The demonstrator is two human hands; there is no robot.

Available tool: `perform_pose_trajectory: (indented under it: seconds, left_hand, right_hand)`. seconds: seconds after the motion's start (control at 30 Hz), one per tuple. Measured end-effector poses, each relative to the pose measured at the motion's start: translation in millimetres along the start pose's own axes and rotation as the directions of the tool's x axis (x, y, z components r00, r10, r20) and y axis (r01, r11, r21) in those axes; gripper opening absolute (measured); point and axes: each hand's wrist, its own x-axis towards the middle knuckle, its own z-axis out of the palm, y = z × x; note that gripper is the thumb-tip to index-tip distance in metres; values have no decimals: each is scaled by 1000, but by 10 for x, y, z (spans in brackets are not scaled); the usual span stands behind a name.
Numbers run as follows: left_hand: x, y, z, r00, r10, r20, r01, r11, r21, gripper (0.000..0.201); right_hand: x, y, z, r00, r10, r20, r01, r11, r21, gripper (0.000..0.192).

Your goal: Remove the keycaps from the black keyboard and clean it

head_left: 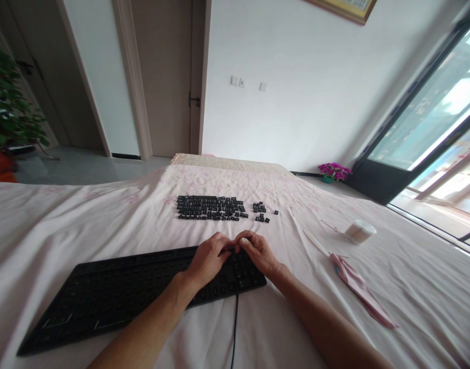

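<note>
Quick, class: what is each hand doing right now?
Left hand: fingers curled on the keyboard; grip cannot be told.
Right hand: fingers pinching a wire keycap puller.

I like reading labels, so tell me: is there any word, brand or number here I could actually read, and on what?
None can be read.
Removed keycaps on the bed sheet: legends too small.
Keyboard under the left hand and right hand: markings blurred.
Framed picture on the wall: cut off, illegible.
White round container: no label visible.

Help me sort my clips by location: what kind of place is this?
Probably a home bedroom: a pink floral bedsheet serves as the work surface, with a beige wooden door and a large dark-framed glass sliding door around it.
</note>
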Motion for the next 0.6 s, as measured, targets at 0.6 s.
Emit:
perform_pose_trajectory:
  seconds: [0.6]
  left_hand:
    - [197,75,79,993,-70,94,48,975,218,13]
  right_hand:
    - [-45,-48,42,997,-48,-53,47,999,-18,36]
